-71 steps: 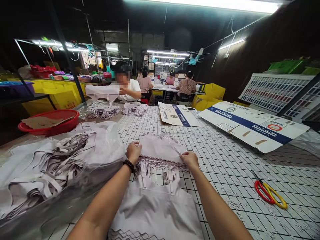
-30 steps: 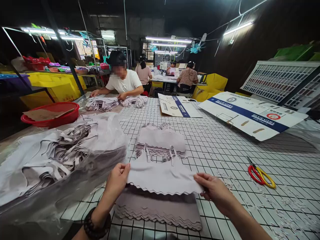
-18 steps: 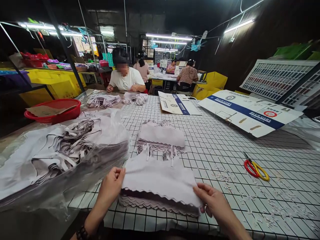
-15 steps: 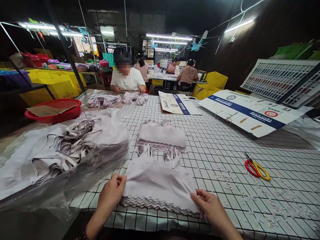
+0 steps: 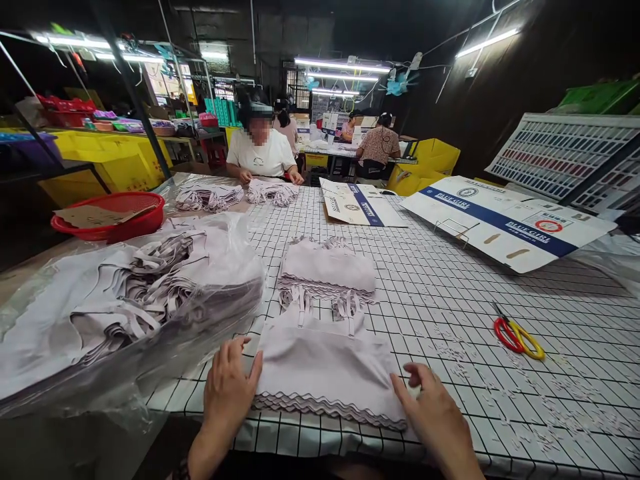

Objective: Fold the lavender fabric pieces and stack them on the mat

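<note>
where scalloped hems stack, each hand [image 5: 227,390] flanks smooth fabric [image 5: 325,370].

Lower centre: the near stack [image 5: 325,367] occupies the table edge, flanked by the left hand [image 5: 227,390] and the right hand [image 5: 435,417], both lying flat against its corners. Its straps reach the far stack [image 5: 327,270] behind it, so there is no passage between the two. Left half of frame: a plastic bag of garments [image 5: 125,300] blocks access right up to the left hand. Right of centre: the grid table [image 5: 440,300] offers an unobstructed lane, bounded by the scissors [image 5: 517,333] at right and the flattened carton [image 5: 505,223] at upper right.
</note>
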Demonstrator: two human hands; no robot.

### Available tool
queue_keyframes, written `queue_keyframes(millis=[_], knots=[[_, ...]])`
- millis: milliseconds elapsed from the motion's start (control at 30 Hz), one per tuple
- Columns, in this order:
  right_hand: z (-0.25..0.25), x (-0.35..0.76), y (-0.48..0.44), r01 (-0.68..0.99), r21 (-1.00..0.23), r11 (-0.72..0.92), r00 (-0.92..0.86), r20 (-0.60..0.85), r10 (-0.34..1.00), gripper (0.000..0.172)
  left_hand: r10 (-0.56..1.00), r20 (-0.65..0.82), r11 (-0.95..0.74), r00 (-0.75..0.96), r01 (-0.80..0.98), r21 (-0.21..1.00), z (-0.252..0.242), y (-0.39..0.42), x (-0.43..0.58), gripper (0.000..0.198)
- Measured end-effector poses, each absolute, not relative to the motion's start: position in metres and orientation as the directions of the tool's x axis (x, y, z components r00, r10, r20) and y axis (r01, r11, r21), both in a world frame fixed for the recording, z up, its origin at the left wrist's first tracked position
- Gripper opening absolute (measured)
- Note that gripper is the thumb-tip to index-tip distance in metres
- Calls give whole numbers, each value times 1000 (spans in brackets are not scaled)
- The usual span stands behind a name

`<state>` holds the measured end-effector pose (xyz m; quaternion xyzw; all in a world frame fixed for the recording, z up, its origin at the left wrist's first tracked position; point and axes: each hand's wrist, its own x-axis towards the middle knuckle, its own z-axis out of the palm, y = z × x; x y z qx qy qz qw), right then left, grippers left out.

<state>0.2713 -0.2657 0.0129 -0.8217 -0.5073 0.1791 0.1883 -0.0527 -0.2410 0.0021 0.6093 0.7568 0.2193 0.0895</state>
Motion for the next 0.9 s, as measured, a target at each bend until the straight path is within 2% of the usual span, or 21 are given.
queue_keyframes(millis=[33,100,167,267,333,433,500,533,600,700,800,900], knots=[[13,264,-264,819,-467,-334,383,10,924,45,961,221,63,-166,911,407,0,-239,-50,45],[5,250,-260,901,-419,-116,198,157,968,56,961,275,-122,29,937,328,-6,-235,-45,48],[-8,241,-257,927,-375,30,25,141,990,66,958,219,-243,187,931,272,-14,-233,-40,53],[-23,240,-251,916,-399,25,-23,10,1000,71,956,131,-286,261,929,236,-27,-233,-37,62],[-21,249,-243,868,-495,-21,16,-16,1000,67,961,131,-271,245,932,240,-27,-228,-35,63],[1,266,-212,749,-659,-68,149,67,987,58,962,194,-247,195,921,301,-8,-196,-25,54],[17,276,-178,697,-711,-93,254,123,959,49,960,231,-239,160,897,372,13,-155,-14,49],[23,279,-158,685,-720,-114,299,134,945,45,964,229,-222,136,884,411,24,-130,-8,47],[31,283,-118,680,-709,-186,373,117,921,40,978,208,-87,-10,887,453,39,-81,3,43],[33,283,-70,661,-665,-347,470,6,883,43,969,104,150,-223,872,466,45,-28,12,38],[31,277,-45,628,-621,-468,532,-97,842,40,965,67,196,-254,866,460,36,-9,14,33],[30,272,-38,616,-610,-499,561,-105,821,30,957,118,185,-266,869,459,25,-10,15,32]])
